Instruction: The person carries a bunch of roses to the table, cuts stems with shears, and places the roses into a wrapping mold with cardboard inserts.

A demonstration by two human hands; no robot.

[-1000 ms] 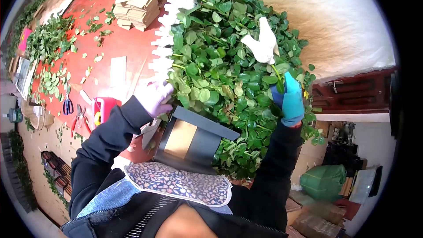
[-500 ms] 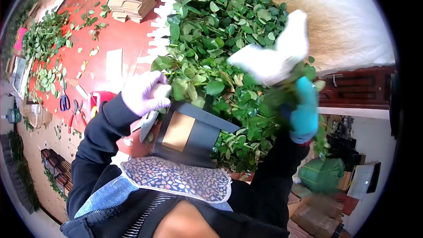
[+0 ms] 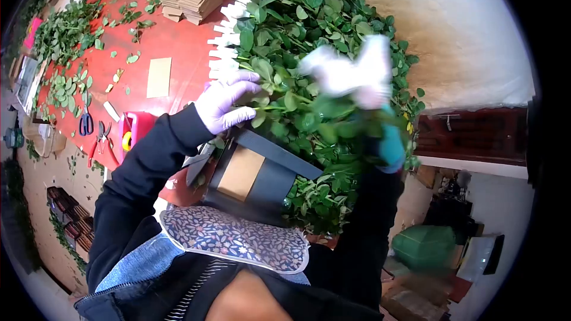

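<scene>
Holds the fingers of one left hand [image 3: 229, 103], in a thin lilac glove, parted at the left edge of one large heap of leafy green stems [image 3: 333, 18]. Closes the fingers of one right hand [image 3: 391, 145], in a teal glove, around one white-topped leafy bunch [image 3: 375, 71], blurred, above the heap; cannot tell its stem count. Has one black box [image 3: 262, 169] beside the heap. Carries on one red table [image 3: 137, 62] one tan card [image 3: 159, 77], one pair of blue-handled scissors [image 3: 86, 123] and one red-handled pair of pliers [image 3: 104, 142].
</scene>
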